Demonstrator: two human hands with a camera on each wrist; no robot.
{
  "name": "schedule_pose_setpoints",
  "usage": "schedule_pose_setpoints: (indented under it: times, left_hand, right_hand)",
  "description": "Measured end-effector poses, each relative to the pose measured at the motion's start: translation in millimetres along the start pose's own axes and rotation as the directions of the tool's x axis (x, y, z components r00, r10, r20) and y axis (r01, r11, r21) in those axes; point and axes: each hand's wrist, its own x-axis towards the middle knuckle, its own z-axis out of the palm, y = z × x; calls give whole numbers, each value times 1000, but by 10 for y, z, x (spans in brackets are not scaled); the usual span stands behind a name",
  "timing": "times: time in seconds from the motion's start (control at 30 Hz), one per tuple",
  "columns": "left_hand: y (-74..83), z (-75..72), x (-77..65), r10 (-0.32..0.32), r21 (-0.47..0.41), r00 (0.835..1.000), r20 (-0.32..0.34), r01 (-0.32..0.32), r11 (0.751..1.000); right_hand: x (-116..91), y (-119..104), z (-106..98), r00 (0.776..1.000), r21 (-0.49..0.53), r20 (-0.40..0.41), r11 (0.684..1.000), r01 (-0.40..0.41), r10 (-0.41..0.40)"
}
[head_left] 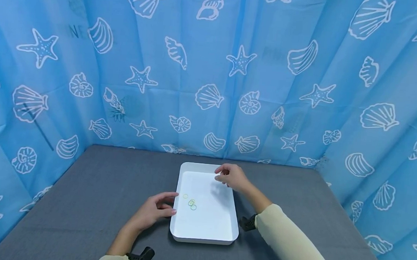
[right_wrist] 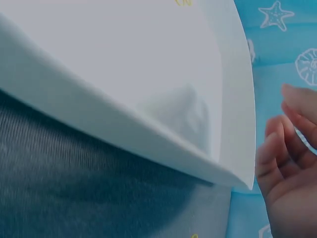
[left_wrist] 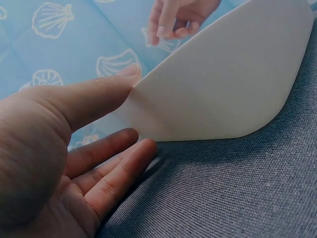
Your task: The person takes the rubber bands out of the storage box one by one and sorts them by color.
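Observation:
A white rectangular tray (head_left: 210, 226) lies on the grey cloth. Several small thin green and yellow rings, like little rubber bands (head_left: 193, 207), lie inside it towards its left side. My left hand (head_left: 150, 210) is at the tray's left wall; in the left wrist view the thumb (left_wrist: 101, 96) meets the rim and the fingertips (left_wrist: 147, 146) are at the wall's foot. Over the tray's far right corner hovers my right hand (head_left: 233, 177), its fingers loosely bent. Nothing shows between those fingers in the right wrist view, where the hand (right_wrist: 292, 163) appears beyond the rim.
Grey cloth (head_left: 116, 180) covers the table around the tray. A blue curtain (head_left: 213, 65) with white shells and starfish hangs behind and on both sides. Each wrist carries a black device (head_left: 141, 257). A small yellow bit (right_wrist: 194, 236) shows at the right wrist view's bottom edge.

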Motion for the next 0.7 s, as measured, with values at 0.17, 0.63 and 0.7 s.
schedule_pose_setpoints:
  times: [0.17,0.63,0.7]
  left_hand:
    - [3,-2,1,-5,3,1000,-1,5,1000]
    - [-278,-39,142,-16,-1,1000,10,16,1000]
    - [-275,-43,140,-13,1,1000,14,13,1000]
  right_hand:
    - [0,-37,92,993,30,100,998,59,-62]
    - [-5,-170,321,952,43,287,994,96,-104]
    - [-3,-176,356,946,41,307,994,99,-107]
